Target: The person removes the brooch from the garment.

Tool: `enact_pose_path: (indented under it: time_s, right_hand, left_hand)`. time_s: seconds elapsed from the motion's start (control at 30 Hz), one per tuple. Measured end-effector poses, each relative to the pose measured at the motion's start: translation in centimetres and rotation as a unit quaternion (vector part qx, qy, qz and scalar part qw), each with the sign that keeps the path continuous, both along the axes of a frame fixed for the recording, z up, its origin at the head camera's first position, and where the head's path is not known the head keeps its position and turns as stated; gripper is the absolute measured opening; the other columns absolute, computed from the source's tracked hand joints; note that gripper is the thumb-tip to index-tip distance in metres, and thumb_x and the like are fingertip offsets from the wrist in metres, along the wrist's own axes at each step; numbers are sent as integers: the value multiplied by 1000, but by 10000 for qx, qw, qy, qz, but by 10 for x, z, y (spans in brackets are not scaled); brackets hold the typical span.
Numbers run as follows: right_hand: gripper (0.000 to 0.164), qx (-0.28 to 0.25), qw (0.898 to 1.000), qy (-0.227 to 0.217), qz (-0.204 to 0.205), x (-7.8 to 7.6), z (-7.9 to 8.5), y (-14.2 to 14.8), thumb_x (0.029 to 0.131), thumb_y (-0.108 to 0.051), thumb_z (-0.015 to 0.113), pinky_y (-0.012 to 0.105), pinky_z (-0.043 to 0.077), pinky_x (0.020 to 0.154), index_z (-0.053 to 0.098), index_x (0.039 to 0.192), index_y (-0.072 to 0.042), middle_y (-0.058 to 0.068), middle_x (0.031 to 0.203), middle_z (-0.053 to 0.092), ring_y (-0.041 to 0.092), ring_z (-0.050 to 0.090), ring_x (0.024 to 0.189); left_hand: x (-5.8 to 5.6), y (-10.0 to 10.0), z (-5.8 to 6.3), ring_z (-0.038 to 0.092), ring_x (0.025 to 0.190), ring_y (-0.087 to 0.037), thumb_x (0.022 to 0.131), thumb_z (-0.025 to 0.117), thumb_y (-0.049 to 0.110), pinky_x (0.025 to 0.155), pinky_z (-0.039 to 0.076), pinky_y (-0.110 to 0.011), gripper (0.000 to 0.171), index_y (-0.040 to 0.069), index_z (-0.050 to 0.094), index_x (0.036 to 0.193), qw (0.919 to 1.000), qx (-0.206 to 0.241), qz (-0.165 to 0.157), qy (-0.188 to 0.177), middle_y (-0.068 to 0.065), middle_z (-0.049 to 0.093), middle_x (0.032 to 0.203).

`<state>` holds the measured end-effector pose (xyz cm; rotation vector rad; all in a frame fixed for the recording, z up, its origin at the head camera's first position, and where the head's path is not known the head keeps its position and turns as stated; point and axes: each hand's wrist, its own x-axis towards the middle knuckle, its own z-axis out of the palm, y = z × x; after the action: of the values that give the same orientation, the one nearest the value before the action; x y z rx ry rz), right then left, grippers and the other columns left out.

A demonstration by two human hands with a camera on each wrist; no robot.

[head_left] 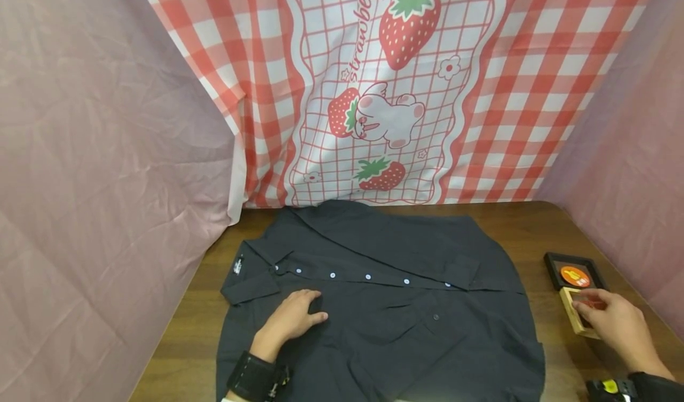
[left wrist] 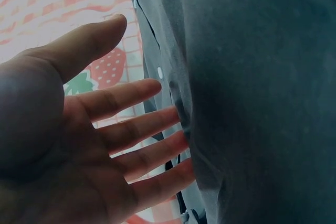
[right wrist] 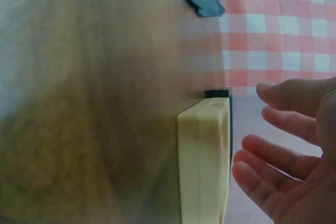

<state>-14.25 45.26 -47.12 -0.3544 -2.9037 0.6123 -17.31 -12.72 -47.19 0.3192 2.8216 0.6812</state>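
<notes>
A dark grey button-up shirt (head_left: 385, 325) lies spread on the wooden table, its collar to the left and a row of pale buttons across it. My left hand (head_left: 291, 317) is over the shirt below the collar, fingers extended and thumb apart; in the left wrist view its fingertips (left wrist: 185, 169) meet the cloth. At the right, my right hand (head_left: 614, 322) hovers over a small light wooden box (head_left: 574, 313) and hides part of it. The right wrist view shows this hand (right wrist: 294, 156) with loosely bent fingers, nothing between them, beside the box's pale wall (right wrist: 199, 166).
Just behind the wooden box sits a black square tray (head_left: 553, 264) holding a round orange piece (head_left: 575, 276). A red-and-white checked strawberry cloth (head_left: 534, 93) hangs at the back. Pink fabric (head_left: 107, 182) drapes the left side, and more hangs on the right (head_left: 630, 170).
</notes>
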Motion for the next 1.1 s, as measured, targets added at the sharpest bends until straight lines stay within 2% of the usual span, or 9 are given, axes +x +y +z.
enact_pose_path:
  time_s: [0.17, 0.27, 0.3, 0.4, 0.5, 0.57, 0.87, 1.1]
  right_hand:
    - [54, -75, 9999, 43, -66, -5, 4, -5, 94, -35, 63, 52, 47, 65, 56, 114, 15, 36, 105, 62, 45, 63, 81]
    - [57, -144, 9999, 53, 21, -7, 7, -9, 96, -39, 59, 50, 48, 63, 56, 117, 14, 34, 103, 65, 31, 65, 71]
    - [57, -183, 9997, 82, 104, -8, 8, -10, 96, -39, 58, 50, 48, 63, 56, 117, 14, 35, 103, 65, 31, 65, 71]
    - [54, -214, 9989, 196, 365, -8, 9, -13, 98, -36, 56, 52, 48, 65, 57, 117, 14, 36, 103, 65, 38, 66, 76]
    - [52, -257, 9980, 234, 529, -9, 10, -15, 99, -35, 54, 55, 48, 68, 57, 117, 14, 39, 109, 61, 53, 60, 92]
    - [54, -289, 9979, 215, 531, -10, 10, -17, 100, -36, 53, 56, 47, 70, 57, 119, 14, 41, 113, 59, 56, 58, 97]
    - [51, -347, 9956, 562, 663, -11, 7, -26, 100, -34, 51, 56, 47, 71, 55, 122, 13, 39, 117, 58, 56, 60, 98]
    - [53, -629, 9939, 594, 677, -15, 8, -33, 104, -30, 42, 59, 49, 71, 43, 131, 15, 45, 119, 52, 59, 56, 99]
  left_hand:
    - [0, -1, 0, 47, 132, -39, 89, 69, 33, 110, 38, -54, 54, 1, 58, 131, 9999, 67, -12, -86, -20, 55, 138]
    - [0, -1, 1, 47, 132, -40, 89, 69, 33, 110, 38, -55, 54, 1, 58, 131, 9999, 104, -11, -133, -21, 54, 138]
    - [0, -1, 1, 46, 132, -40, 89, 69, 33, 110, 38, -55, 54, 2, 58, 131, 9998, 108, -6, -140, -21, 53, 138]
    - [0, -1, 0, 46, 133, -40, 89, 69, 33, 110, 37, -55, 54, 2, 58, 131, 9998, 117, 2, -131, -21, 53, 139]
    - [1, 0, 0, 46, 133, -40, 89, 69, 33, 111, 37, -55, 54, 2, 58, 132, 9999, 117, 2, -105, -21, 53, 139]
    - [1, 0, 0, 45, 133, -40, 89, 69, 33, 111, 37, -55, 54, 2, 57, 132, 9999, 123, 9, -117, -21, 53, 139]
    - [1, 1, 1, 45, 134, -39, 89, 70, 32, 111, 37, -55, 54, 2, 57, 132, 9998, 138, 21, -135, -21, 52, 140]
    - [2, 1, 1, 44, 135, -40, 89, 69, 33, 111, 37, -55, 54, 2, 57, 132, 9998, 159, 22, -127, -21, 51, 141]
